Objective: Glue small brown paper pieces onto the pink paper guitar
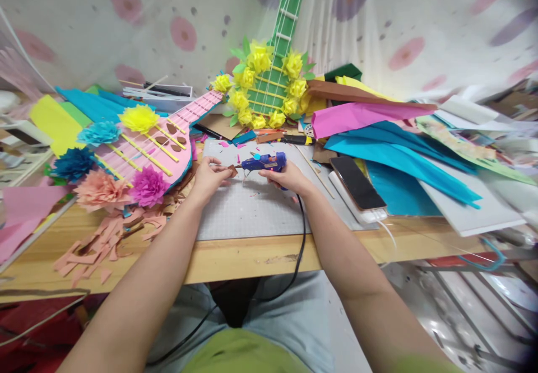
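Observation:
My right hand [286,177] is wrapped round the handle of a blue hot glue gun [264,162], whose nozzle points left. Pinched in the fingers of my left hand [212,176] is a small brown paper piece [232,170], right at the nozzle tip; whether they touch I cannot tell. Both hands are above a grey cutting mat [252,216]. To the left lies a pink paper guitar [163,154] with paper flowers, yellow strips and brown ovals on it. Behind the mat, a green paper guitar [269,82] ringed with yellow flowers leans upright.
Pink and brown paper scraps [96,244] litter the wooden table [252,261] at left. A phone [357,181] rests on a white power bank at right, beside blue crepe paper [403,160]. A utility knife [296,139] lies behind the mat. The gun's black cord [303,233] hangs over the front edge.

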`<state>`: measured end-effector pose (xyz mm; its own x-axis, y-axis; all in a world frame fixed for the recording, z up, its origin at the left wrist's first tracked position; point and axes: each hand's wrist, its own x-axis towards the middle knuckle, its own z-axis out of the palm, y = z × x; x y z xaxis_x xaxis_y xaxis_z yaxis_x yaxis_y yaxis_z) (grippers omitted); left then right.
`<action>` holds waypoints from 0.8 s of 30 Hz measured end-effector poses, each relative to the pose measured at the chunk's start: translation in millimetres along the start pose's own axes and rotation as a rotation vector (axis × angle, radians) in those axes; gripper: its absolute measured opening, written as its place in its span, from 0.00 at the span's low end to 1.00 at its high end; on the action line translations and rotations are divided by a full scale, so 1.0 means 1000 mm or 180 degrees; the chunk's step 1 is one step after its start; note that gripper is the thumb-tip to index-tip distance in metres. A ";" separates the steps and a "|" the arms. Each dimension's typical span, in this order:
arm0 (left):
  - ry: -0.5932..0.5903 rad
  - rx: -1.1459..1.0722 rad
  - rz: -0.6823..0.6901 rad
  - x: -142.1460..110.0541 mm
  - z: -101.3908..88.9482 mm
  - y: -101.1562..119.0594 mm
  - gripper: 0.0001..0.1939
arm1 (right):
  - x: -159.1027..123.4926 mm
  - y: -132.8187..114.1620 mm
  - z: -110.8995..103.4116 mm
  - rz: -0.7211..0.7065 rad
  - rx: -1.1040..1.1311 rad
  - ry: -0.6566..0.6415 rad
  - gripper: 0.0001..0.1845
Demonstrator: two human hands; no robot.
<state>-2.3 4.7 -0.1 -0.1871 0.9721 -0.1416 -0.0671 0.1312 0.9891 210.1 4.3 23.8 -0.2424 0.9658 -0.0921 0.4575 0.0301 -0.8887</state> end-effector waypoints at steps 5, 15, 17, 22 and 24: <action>-0.0047 0.0095 0.0070 -0.002 0.000 -0.001 0.22 | -0.002 -0.004 0.002 -0.0045 0.0029 0.0025 0.18; -0.0055 0.0028 0.0004 -0.005 0.001 0.005 0.21 | -0.002 -0.004 0.000 -0.0014 -0.0099 -0.0017 0.18; -0.0038 0.0020 0.0003 -0.004 0.000 0.005 0.22 | -0.002 -0.004 -0.001 -0.0008 -0.0144 -0.0035 0.18; -0.0020 0.0005 -0.0030 -0.005 0.000 0.008 0.22 | -0.003 -0.006 -0.002 0.0061 -0.0251 -0.0053 0.18; 0.0006 -0.0019 -0.0074 -0.006 0.000 0.011 0.21 | -0.003 -0.007 -0.002 0.0066 -0.0250 -0.0066 0.18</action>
<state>-1.4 0.1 11.7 -0.1872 0.9684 -0.1647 -0.0773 0.1526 0.9853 209.4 1.2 31.5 -0.2493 0.9609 -0.1201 0.5280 0.0309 -0.8487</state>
